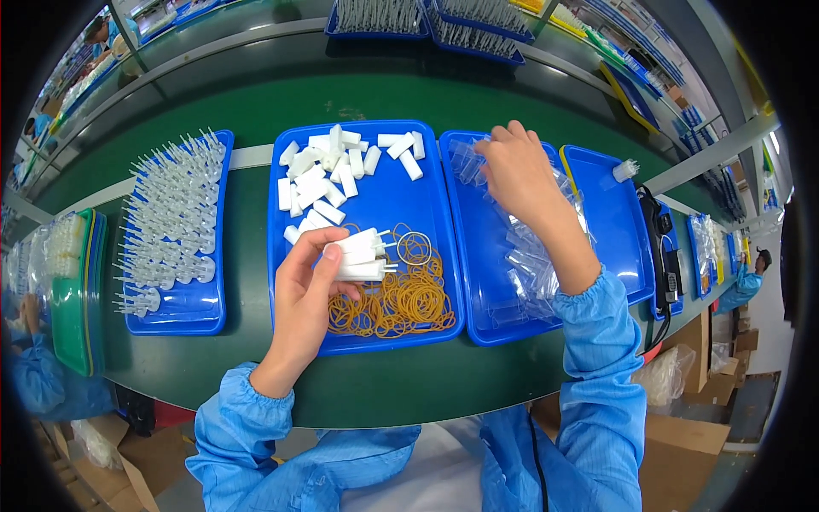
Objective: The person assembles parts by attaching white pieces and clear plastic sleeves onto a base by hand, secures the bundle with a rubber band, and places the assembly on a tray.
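My left hand [307, 282] is closed around a small bundle of white plastic pieces [363, 254], whose thin tips point right. It hovers above the front of a blue tray [405, 192]. Loose white blocks [328, 171] lie at the back of that tray, and a heap of tan rubber bands [401, 299] fills its front right. My right hand [519, 175] reaches into the blue tray on the right [490, 294], fingers bent down among clear plastic tubes [529, 264]. Its fingertips are partly hidden, so what they pinch cannot be made out.
At left, a blue tray [192, 316] carries rows of translucent pieces with upright thin stems. Another blue tray [618, 247] at right holds one small clustered piece [625, 170]. Black cables [661, 256] lie beside it. Filled trays [380, 21] stand on the far ledge; co-workers sit at both sides.
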A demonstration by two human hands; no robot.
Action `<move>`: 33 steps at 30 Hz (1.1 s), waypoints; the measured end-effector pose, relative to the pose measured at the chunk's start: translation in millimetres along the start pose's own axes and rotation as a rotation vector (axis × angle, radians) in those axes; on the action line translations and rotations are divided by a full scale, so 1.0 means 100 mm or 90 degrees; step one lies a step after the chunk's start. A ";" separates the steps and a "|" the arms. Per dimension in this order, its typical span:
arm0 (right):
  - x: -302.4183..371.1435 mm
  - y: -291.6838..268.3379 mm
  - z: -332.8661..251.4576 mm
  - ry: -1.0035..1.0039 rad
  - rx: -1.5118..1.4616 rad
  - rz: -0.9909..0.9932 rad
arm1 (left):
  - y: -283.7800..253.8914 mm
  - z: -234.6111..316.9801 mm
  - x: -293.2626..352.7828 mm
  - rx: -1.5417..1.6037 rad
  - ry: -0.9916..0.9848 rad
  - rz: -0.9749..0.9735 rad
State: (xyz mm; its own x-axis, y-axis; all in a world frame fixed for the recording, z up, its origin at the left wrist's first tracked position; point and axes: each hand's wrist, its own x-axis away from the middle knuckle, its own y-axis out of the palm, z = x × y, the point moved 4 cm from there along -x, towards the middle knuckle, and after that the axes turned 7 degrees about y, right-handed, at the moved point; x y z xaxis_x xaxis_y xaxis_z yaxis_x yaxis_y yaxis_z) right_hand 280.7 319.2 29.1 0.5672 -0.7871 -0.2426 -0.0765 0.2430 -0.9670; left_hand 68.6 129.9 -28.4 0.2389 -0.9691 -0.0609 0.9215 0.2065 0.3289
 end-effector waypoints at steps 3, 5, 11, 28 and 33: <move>0.03 0.02 0.08 -0.021 0.086 -0.031 | 0.03 -0.02 -0.01 -0.001 -0.009 -0.004; 0.08 0.07 0.07 -0.043 0.084 -0.021 | 0.07 -0.03 -0.01 -0.004 -0.004 -0.015; 0.10 0.30 -0.12 -0.133 0.071 0.093 | 0.07 -0.03 0.05 -0.018 0.000 -0.029; 0.93 -0.65 -0.48 -0.125 -0.431 0.128 | 0.15 -0.04 0.09 -0.046 -0.008 -0.085; 1.06 -0.45 -0.53 -0.010 -0.754 0.029 | 0.17 -0.04 0.10 -0.081 0.010 -0.092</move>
State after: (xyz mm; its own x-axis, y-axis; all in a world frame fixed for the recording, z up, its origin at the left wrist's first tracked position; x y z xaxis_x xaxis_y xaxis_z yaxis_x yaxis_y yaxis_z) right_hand 301.0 194.5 43.1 0.5536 -0.7824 -0.2854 -0.8036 -0.4119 -0.4295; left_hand 87.8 124.1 -27.4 0.1045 -0.9880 -0.1135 0.9776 0.0811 0.1940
